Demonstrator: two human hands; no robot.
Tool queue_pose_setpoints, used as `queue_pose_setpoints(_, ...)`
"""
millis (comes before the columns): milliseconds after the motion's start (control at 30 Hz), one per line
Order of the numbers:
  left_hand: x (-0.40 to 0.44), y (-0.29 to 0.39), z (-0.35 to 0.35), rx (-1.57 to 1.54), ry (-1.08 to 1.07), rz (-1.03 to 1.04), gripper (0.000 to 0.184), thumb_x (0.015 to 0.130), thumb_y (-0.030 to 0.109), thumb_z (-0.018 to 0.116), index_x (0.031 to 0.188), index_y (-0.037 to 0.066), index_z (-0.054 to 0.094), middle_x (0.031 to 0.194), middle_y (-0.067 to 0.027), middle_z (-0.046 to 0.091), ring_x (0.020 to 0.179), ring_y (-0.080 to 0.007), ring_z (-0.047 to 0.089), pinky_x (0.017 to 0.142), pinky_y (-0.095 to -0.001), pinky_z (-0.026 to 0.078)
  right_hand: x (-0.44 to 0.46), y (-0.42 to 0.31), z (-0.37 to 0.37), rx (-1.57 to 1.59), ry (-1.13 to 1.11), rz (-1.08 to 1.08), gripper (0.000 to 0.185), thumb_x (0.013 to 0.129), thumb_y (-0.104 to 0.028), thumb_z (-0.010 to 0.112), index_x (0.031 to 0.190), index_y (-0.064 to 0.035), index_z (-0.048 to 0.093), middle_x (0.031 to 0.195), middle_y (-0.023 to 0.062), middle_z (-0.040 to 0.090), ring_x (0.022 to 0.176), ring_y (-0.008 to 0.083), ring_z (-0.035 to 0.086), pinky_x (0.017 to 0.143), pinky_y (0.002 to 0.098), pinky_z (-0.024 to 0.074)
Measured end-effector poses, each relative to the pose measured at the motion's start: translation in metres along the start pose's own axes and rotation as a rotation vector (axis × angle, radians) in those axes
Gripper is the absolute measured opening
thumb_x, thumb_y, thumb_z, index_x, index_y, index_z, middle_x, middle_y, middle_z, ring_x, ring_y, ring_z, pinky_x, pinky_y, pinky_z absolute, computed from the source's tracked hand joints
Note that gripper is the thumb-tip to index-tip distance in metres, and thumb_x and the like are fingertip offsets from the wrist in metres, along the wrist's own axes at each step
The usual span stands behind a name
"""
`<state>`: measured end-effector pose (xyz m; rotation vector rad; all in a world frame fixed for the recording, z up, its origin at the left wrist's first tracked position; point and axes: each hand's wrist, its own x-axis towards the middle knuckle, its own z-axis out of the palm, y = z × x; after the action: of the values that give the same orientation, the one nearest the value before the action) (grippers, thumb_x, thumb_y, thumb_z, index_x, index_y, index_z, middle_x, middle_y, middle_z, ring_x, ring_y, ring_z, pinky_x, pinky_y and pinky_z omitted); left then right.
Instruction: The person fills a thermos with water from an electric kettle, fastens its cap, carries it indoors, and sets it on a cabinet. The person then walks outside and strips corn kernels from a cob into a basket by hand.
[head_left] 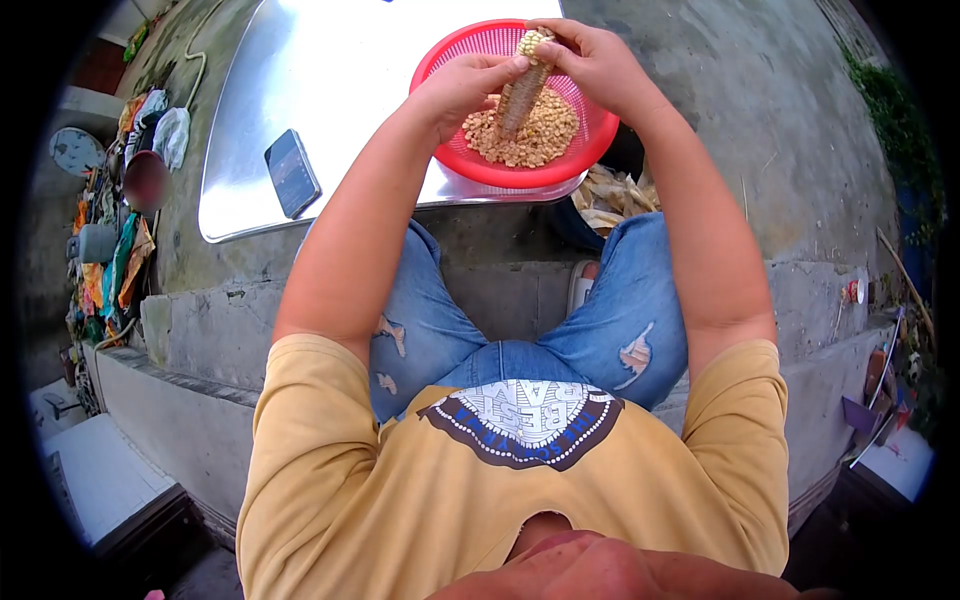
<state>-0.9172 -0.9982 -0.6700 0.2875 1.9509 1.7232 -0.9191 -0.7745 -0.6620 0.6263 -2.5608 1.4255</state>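
A corn cob is held over a red plastic basket, tilted, with pale kernels left at its top end and the lower part bare. My left hand is closed on the cob from the left, thumb near the kernels. My right hand is closed round the kernel-covered top end from the right. Loose corn kernels lie in the basket below the cob. The basket rests on a shiny metal table.
A phone lies on the table, left of my left forearm. Under the table's right edge, a dark bucket holds husks or cobs. My knees, in jeans, are close to the table. Piled cloths and items are at the far left.
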Motion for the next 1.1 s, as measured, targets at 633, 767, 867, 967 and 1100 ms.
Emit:
queue_pose_setpoints(633,-0.009,0.011,0.011,0.160,0.017,-0.032,0.045,0.098,0.046,0.066,0.121,0.007,0.071,0.111,-0.0051,0.071,0.107,-0.0144,0.061,0.096,-0.0367,0.043,0.000,-0.001,0.002,0.069,-0.077,0.128,0.033,0.105,-0.021,0.060,0.129,-0.0010,0.067,0.108,0.0075,0.072,0.095,0.0137,0.069,0.086,0.0309,0.0577)
queue_pose_setpoints(767,-0.012,0.014,0.012,0.135,-0.009,-0.009,0.047,0.098,0.044,0.065,0.123,0.005,0.070,0.111,-0.0060,0.070,0.106,-0.0143,0.061,0.096,-0.0352,0.044,0.001,0.000,0.002,0.082,-0.048,0.137,0.033,0.105,-0.021,0.060,0.130,-0.0009,0.067,0.107,0.0075,0.072,0.095,0.0138,0.069,0.086,0.0304,0.0576)
queue_pose_setpoints(867,-0.015,0.018,0.016,0.128,-0.001,0.003,0.051,0.097,0.048,0.066,0.123,0.004,0.070,0.110,-0.0073,0.070,0.107,-0.0146,0.062,0.097,-0.0351,0.045,0.000,-0.003,0.003,0.125,-0.015,0.149,0.035,0.102,-0.025,0.062,0.128,-0.0014,0.068,0.105,0.0102,0.074,0.093,0.0165,0.070,0.084,0.0313,0.0571)
queue_pose_setpoints(967,-0.012,0.016,0.017,0.214,0.031,0.002,0.055,0.096,0.052,0.067,0.121,0.003,0.070,0.109,-0.0084,0.071,0.105,-0.0149,0.065,0.096,-0.0350,0.048,0.000,-0.003,0.004,0.057,0.017,0.107,0.038,0.098,-0.031,0.065,0.123,-0.0029,0.071,0.101,0.0154,0.076,0.089,0.0220,0.073,0.083,0.0343,0.0563)
queue_pose_setpoints(1100,-0.008,0.014,0.017,0.296,0.047,0.002,0.057,0.096,0.053,0.067,0.120,0.001,0.070,0.105,-0.0088,0.072,0.100,-0.0149,0.067,0.091,-0.0338,0.051,-0.003,-0.012,0.004,0.068,0.007,0.164,0.038,0.098,-0.030,0.065,0.123,-0.0029,0.071,0.102,0.0153,0.076,0.089,0.0221,0.073,0.083,0.0341,0.0563)
